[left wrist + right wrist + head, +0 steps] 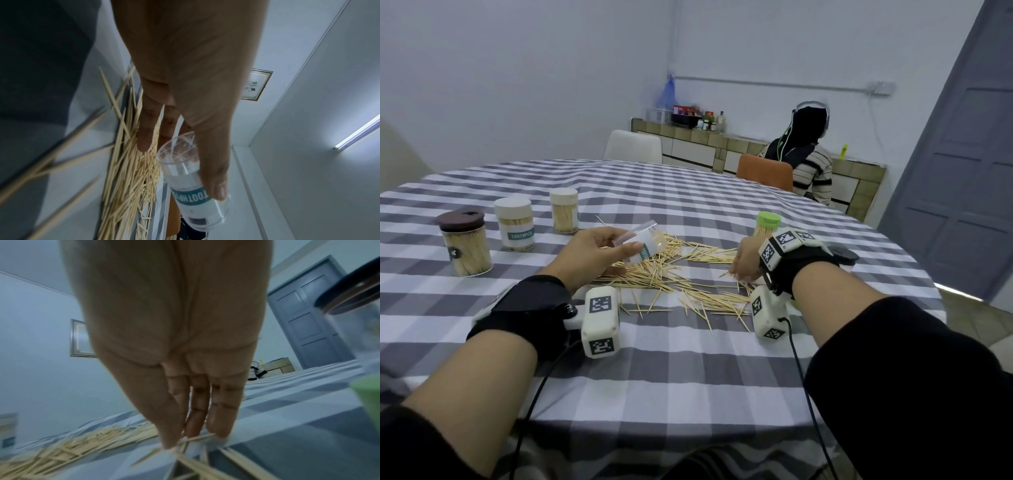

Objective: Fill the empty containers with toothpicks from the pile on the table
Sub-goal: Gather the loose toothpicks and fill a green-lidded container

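While tilted in the left hand [592, 253] fingers' grip, empty clear container [643, 241]; right hand [746, 263] fingers pinching toothpicks [681, 274].

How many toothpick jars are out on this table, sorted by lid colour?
White lid: 2
Brown lid: 1
Green lid: 1
No lid, clear jar held tilted in the left hand: 1
Total: 5 jars that can be clearly made out.
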